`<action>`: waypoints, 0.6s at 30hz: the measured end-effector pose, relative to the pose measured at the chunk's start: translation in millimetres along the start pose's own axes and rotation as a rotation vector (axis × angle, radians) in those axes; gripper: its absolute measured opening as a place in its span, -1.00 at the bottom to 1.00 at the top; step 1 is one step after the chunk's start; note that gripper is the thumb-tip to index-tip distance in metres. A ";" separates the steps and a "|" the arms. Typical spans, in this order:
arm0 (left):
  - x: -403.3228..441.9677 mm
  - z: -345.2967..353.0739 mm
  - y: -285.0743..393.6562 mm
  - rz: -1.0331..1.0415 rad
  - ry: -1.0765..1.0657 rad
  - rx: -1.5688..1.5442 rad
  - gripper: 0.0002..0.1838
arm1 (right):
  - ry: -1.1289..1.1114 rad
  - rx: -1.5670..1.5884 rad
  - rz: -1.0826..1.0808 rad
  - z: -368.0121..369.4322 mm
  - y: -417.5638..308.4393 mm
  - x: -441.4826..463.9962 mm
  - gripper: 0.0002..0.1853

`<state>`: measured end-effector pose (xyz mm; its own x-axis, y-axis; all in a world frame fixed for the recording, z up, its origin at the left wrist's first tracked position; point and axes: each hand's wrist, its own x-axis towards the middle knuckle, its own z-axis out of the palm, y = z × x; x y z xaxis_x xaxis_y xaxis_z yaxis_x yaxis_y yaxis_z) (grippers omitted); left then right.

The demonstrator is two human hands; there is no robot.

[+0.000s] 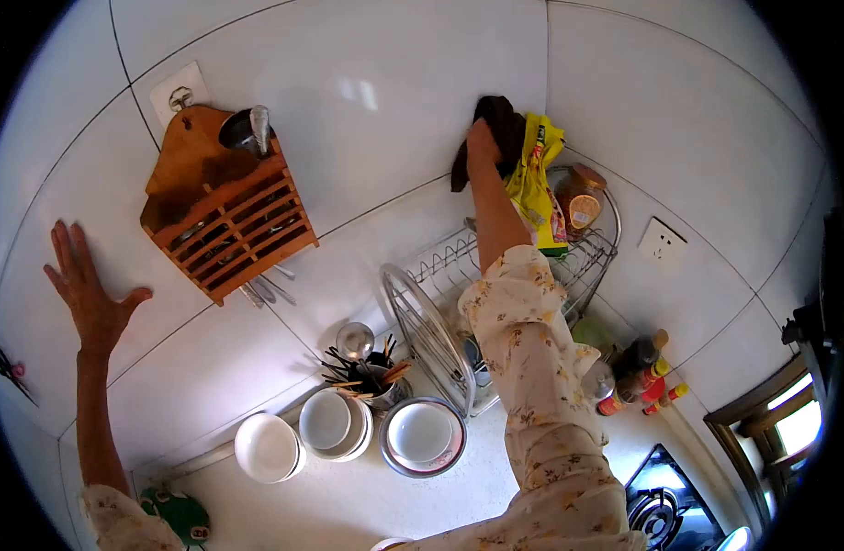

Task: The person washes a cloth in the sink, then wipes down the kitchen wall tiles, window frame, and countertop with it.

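Note:
My left hand [93, 298] lies spread on the white tiled wall, fingers apart, holding nothing. To its right hangs a wooden utensil rack [229, 207] with a ladle [259, 130] and other cutlery in it. My right hand [483, 147] presses a dark brown cloth [505, 124] to the wall; the cloth hides most of the fingers. Right beside that hand stands a yellow bag [535, 188] on the top of a metal dish rack [431, 266]. A lidded jar [583, 202] sits next to the bag. My right forearm and flowered sleeve cover part of the rack.
Below are stacked white bowls [268, 448], another stack [330, 422], a bowl in a basin [422, 433] and a chopstick holder [385, 390]. Sauce bottles [642, 376] stand right of my sleeve, near a gas stove [661, 514]. A socket [663, 243] is on the right wall.

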<state>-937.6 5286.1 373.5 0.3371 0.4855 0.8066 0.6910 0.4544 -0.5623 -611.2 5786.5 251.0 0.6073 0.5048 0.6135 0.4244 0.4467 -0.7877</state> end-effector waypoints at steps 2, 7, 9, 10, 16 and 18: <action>-0.5 1.0 0.6 -0.001 0.002 0.000 0.33 | 0.020 0.015 -0.085 -2.9 -3.3 -12.1 -0.43; 3.8 -1.2 3.6 0.036 0.035 0.013 0.31 | 0.158 0.077 -0.486 -5.1 -36.0 -72.8 -0.43; 4.8 0.0 6.4 0.031 0.038 0.007 0.31 | 0.207 0.086 -0.592 -7.1 -42.3 -85.8 -0.42; 4.4 -0.4 5.4 0.025 0.036 0.010 0.31 | 0.229 0.085 -0.620 -6.1 -43.5 -87.8 -0.42; -0.9 2.6 -0.8 0.022 0.011 0.021 0.34 | 0.045 0.132 -0.673 -11.6 -87.1 -58.1 -0.42; 0.0 2.5 -0.4 0.013 0.023 0.001 0.38 | -0.099 0.121 -0.863 -16.1 -107.5 -74.0 -0.41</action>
<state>-939.5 5287.8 373.2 0.3603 0.4740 0.8034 0.6860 0.4490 -0.5725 -691.0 5689.2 289.3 0.0436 0.0136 0.9990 0.6310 0.7748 -0.0381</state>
